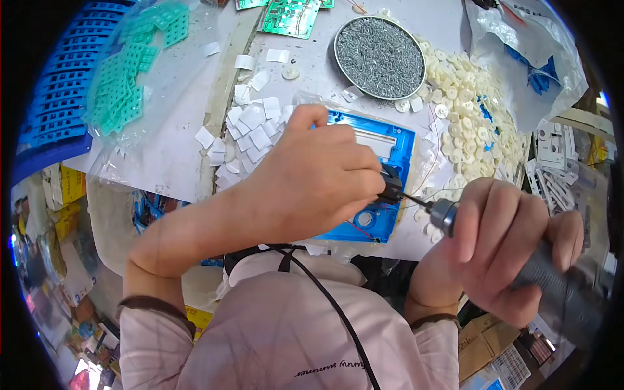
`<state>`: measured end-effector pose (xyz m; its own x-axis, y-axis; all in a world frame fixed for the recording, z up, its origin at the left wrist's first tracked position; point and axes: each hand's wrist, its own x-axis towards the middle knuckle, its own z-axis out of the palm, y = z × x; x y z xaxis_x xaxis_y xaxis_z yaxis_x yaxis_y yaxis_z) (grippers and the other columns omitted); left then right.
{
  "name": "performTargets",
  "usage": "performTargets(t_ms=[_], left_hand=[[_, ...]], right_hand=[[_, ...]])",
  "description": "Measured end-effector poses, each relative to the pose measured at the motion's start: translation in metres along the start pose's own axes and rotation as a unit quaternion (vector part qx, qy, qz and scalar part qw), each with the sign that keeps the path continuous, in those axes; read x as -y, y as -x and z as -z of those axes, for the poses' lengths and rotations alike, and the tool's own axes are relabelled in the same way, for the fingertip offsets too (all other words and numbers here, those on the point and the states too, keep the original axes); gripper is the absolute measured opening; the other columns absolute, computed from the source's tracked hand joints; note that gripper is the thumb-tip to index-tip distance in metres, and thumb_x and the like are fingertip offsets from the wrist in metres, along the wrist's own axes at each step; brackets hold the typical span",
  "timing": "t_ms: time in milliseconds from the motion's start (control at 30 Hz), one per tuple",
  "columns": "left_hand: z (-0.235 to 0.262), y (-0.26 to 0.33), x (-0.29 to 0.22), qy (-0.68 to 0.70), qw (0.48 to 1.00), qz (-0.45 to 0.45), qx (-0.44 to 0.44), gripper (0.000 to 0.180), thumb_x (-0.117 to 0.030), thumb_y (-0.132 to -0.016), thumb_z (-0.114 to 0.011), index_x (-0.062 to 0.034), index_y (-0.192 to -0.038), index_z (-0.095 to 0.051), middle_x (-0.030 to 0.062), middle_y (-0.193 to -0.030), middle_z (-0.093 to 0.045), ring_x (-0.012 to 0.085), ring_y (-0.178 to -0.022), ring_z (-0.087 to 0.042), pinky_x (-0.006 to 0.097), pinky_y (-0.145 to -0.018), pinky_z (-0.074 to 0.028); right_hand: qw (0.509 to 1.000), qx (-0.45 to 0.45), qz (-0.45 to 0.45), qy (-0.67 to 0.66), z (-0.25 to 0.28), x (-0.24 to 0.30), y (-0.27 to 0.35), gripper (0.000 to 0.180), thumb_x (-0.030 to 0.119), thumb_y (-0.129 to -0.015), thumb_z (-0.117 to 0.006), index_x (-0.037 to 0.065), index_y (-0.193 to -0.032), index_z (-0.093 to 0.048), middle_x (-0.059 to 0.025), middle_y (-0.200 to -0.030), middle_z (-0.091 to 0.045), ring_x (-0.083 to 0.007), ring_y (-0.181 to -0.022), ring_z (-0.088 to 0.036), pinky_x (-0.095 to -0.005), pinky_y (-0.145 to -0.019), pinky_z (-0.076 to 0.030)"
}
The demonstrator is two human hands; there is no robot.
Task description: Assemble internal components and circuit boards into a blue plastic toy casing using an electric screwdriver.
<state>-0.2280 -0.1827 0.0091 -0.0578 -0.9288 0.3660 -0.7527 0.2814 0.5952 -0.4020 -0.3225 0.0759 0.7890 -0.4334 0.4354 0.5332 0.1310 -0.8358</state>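
Note:
A blue plastic casing lies on the table in front of me, a clear window strip in its upper part and a round opening lower down. My left hand is closed over it, gripping a small black block-shaped part whose far side my fingers hide. In my right hand is a grey electric screwdriver, held nearly level. Its thin bit points left and reaches the black part; the exact contact is too small to tell. A thin red wire lies inside the casing.
Beyond the casing stands a round dish of small metal screws. White round plastic pieces are heaped to its right, and white square pads are scattered left. Green circuit boards, bagged green pieces and a blue crate sit farther off.

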Motion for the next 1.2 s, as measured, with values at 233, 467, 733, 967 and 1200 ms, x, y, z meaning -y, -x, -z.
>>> performTargets(t_ms=[233, 467, 733, 967, 1200], left_hand=[[-0.009, 0.011, -0.005, 0.069, 0.994, 0.056, -0.059, 0.022, -0.009, -0.074, -0.083, -0.0167, -0.092, -0.074, -0.0056, -0.093, -0.071, 0.0156, -0.086, -0.062, 0.04, -0.087, -0.032], [-0.009, 0.01, -0.004, 0.055, 0.995, 0.047, -0.063, 0.022, -0.011, -0.071, -0.085, -0.016, -0.088, -0.072, -0.0055, -0.088, -0.069, 0.0166, -0.083, -0.061, 0.041, -0.085, -0.033], [-0.008, 0.02, -0.011, 0.018, 0.989, 0.084, -0.124, 0.049, -0.023, -0.067, -0.089, -0.0155, -0.109, -0.064, 0.0002, -0.106, -0.063, 0.021, -0.093, -0.059, 0.045, -0.086, -0.03], [-0.023, 0.045, -0.003, -0.084, 0.988, 0.109, -0.073, 0.058, -0.03, -0.066, -0.088, -0.0161, -0.115, -0.061, -0.0002, -0.111, -0.061, 0.022, -0.104, -0.056, 0.046, -0.089, -0.028], [-0.029, 0.041, 0.004, -0.074, 0.991, 0.1, -0.058, 0.05, -0.03, -0.068, -0.087, -0.0211, -0.112, -0.065, -0.0041, -0.102, -0.059, 0.0181, -0.097, -0.055, 0.047, -0.091, -0.03]], right_hand=[[0.999, 0.008, -0.024, 0.023, -0.018, -0.005, -0.003, 0.035, 0.022, -0.087, -0.08, 0.021, -0.112, -0.057, 0.0045, -0.068, -0.061, -0.0062, -0.053, -0.053, -0.0241, -0.056, -0.055], [0.999, 0.025, -0.022, 0.042, -0.019, -0.01, 0.001, 0.034, 0.023, -0.088, -0.078, 0.02, -0.111, -0.053, 0.0036, -0.07, -0.061, -0.0081, -0.055, -0.054, -0.0252, -0.056, -0.055], [0.999, 0.019, -0.015, 0.039, -0.009, -0.009, 0.003, 0.034, 0.023, -0.09, -0.074, 0.019, -0.116, -0.052, 0.0024, -0.072, -0.059, -0.0095, -0.056, -0.051, -0.026, -0.056, -0.052], [0.998, 0.045, -0.009, 0.047, 0.003, -0.026, 0.002, 0.038, 0.025, -0.094, -0.069, 0.016, -0.125, -0.049, 0.0006, -0.076, -0.056, -0.012, -0.064, -0.05, -0.0293, -0.065, -0.048], [0.996, 0.042, 0.009, 0.074, -0.003, -0.042, 0.003, 0.039, 0.025, -0.096, -0.069, 0.014, -0.127, -0.048, 0.0, -0.075, -0.055, -0.0136, -0.065, -0.051, -0.0328, -0.067, -0.048]])
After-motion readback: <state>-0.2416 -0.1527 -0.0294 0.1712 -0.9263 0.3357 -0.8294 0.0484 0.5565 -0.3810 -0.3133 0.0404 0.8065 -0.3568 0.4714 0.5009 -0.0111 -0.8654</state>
